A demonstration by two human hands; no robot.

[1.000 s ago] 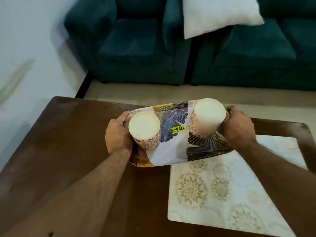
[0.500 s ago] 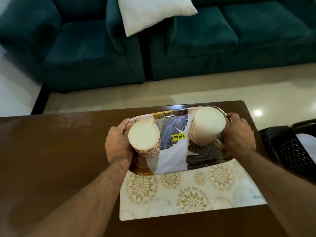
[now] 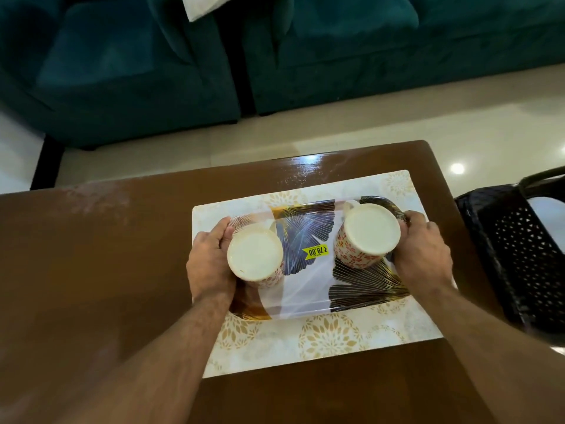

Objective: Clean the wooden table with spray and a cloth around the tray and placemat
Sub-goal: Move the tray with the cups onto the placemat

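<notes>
The tray (image 3: 308, 280) now sits over the placemat (image 3: 330, 335), gripped between left hand (image 3: 211, 267) and right hand (image 3: 423, 255); next, let go.

A single head-worn camera looks steeply down and forward at the desk (image 3: 91, 270) from close above; a sofa (image 3: 367, 50) lies beyond the fingers (image 3: 224, 228).

left hand (image 3: 211, 264): fingers curled, gripping (thumb on top) | right hand (image 3: 423, 252): same | forearms extended forward
</notes>
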